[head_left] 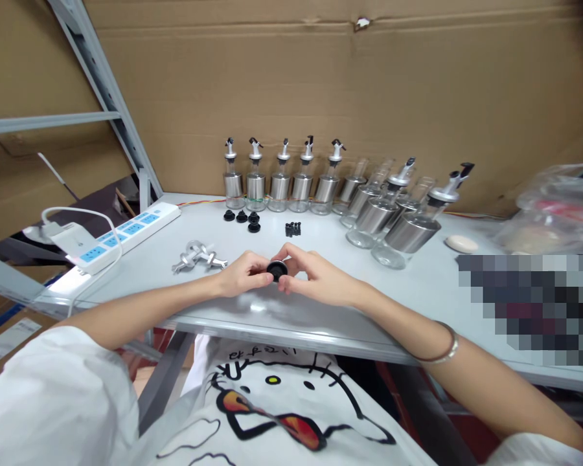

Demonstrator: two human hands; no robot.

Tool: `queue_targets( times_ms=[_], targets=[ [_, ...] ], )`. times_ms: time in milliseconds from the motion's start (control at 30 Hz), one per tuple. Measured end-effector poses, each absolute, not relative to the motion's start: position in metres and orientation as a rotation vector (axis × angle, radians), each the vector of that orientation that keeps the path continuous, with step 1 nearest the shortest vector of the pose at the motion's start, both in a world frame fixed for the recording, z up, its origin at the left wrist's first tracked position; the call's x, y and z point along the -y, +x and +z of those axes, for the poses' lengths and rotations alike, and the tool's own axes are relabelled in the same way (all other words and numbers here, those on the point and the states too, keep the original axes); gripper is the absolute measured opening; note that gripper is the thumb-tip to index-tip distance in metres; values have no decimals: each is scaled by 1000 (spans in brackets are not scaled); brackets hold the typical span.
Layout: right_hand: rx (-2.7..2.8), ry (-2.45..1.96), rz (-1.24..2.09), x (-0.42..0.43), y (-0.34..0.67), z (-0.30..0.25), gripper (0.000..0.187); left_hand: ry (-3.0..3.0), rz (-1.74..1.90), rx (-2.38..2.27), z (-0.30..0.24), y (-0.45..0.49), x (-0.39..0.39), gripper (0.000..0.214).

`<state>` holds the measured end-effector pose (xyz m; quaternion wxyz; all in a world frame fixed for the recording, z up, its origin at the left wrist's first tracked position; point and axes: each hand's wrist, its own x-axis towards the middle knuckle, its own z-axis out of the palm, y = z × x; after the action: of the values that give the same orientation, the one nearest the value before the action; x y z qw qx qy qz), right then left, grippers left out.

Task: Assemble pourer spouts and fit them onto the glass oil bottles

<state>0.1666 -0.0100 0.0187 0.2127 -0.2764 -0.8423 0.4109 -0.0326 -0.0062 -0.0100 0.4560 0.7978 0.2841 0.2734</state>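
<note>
Near the table's front edge, my left hand (244, 274) and my right hand (323, 277) meet at a round black stopper (276, 270). The fingers of both hands are closed on its rim, and its dark underside faces me. Left of my hands lie a few silver pourer spouts (199, 255). Beyond them sit several loose black stoppers (241, 217). A small cluster of black spout caps (293, 229) rests behind my hands.
Several glass bottles with metal sleeves (280, 189) line the back, some with pourers fitted, others open-necked. A white power strip (131, 228) lies at left. At right are a whitish oval object (461, 244), a plastic bag (554, 207) and a blurred-out patch.
</note>
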Motion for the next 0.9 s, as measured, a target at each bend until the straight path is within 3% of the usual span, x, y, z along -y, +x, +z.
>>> queue_targets(
  times_ms=[267, 700, 900],
  targets=[
    [2307, -830, 1193, 12, 163, 16, 15, 2002, 670, -768, -15, -33, 6, 30],
    [2439, -884, 817, 19, 157, 16, 13, 2119, 729, -985, -12, -28, 12, 18],
    [2446, -879, 810, 17, 157, 15, 15, 2148, 728, -980, -13, -29, 13, 18]
  ],
)
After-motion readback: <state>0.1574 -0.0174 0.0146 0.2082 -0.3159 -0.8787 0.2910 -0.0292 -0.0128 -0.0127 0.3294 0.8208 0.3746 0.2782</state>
